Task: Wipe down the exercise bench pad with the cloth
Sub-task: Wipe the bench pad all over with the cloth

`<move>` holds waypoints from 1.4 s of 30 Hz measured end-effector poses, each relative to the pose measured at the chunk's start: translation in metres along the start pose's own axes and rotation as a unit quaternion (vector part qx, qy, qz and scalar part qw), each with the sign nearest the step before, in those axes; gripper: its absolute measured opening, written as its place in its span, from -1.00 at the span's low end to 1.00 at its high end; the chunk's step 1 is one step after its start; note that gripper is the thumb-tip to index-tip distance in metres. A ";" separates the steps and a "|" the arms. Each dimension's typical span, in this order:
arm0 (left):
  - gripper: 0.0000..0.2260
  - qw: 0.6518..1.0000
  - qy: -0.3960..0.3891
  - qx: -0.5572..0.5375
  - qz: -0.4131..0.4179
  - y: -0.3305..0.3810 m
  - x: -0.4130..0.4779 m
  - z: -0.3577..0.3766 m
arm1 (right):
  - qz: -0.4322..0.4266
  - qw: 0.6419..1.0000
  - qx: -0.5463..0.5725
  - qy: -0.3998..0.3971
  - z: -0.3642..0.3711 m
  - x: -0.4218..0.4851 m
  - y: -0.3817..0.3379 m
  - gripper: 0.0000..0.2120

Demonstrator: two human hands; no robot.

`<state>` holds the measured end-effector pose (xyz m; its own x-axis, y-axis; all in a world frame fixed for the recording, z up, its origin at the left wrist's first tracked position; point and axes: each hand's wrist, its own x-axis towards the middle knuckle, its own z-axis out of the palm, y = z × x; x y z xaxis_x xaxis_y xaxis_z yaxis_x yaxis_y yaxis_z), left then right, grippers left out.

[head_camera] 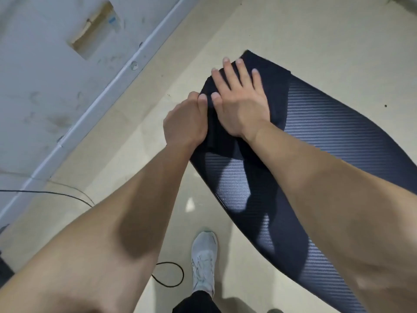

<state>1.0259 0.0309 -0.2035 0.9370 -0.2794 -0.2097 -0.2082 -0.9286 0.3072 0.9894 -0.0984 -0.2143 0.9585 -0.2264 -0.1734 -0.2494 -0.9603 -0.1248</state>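
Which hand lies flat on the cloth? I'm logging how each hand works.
The right hand: its palm is spread open on the dark cloth. The left hand instead curls its fingers around the cloth's edge.

Dark bench pad [334, 132] shows a woven, carbon-fibre-like texture with fine diagonal ribbing and a soft sheen where light catches it. The black cloth [268, 86] on its upper end looks matt and soft, folded thick. Floor [126, 150] at centre left: smooth beige tile, slightly glossy. Lower centre, a grey mesh-fabric shoe [204, 256].
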 end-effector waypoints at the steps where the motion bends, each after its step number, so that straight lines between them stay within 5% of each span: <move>1: -0.71 0.998 0.019 -0.041 -0.032 -0.006 -0.012 0.002 | -0.018 1.000 0.000 0.012 0.003 -0.011 -0.007 -0.44; 5: -0.60 0.922 0.057 -0.353 -0.150 -0.006 -0.079 0.023 | -0.070 0.997 -0.004 0.012 0.018 -0.068 -0.030 -0.43; 7: -0.55 0.886 0.066 -0.427 -0.165 0.001 -0.113 0.035 | -0.088 0.996 -0.013 0.000 0.021 -0.097 -0.028 -0.44; 11: -0.50 0.883 0.012 -0.428 -0.193 0.022 -0.189 0.068 | -0.127 0.991 -0.020 -0.039 0.022 -0.167 0.005 -0.44; 17: -0.42 0.876 0.041 -0.454 -0.155 0.069 -0.293 0.098 | -0.116 0.991 -0.009 -0.068 0.024 -0.272 0.062 -0.45; 27: -0.38 0.906 -0.124 -0.376 -0.148 0.123 -0.417 0.134 | -0.085 0.989 -0.050 -0.111 0.032 -0.403 0.127 -0.45; 33: -0.39 0.895 -0.120 -0.403 -0.151 0.122 -0.414 0.126 | -0.107 0.985 -0.065 -0.120 0.032 -0.395 0.126 -0.44; 42: -0.41 0.887 -0.036 -0.427 -0.172 0.060 -0.304 0.105 | -0.197 0.975 -0.057 -0.089 0.022 -0.265 0.059 -0.45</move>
<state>0.6987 0.0348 -0.2188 0.8771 -0.0592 -0.4767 0.4040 -0.4462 0.7986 0.7173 -0.0916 -0.1973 0.9349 0.1861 -0.3023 0.1603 -0.9811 -0.1081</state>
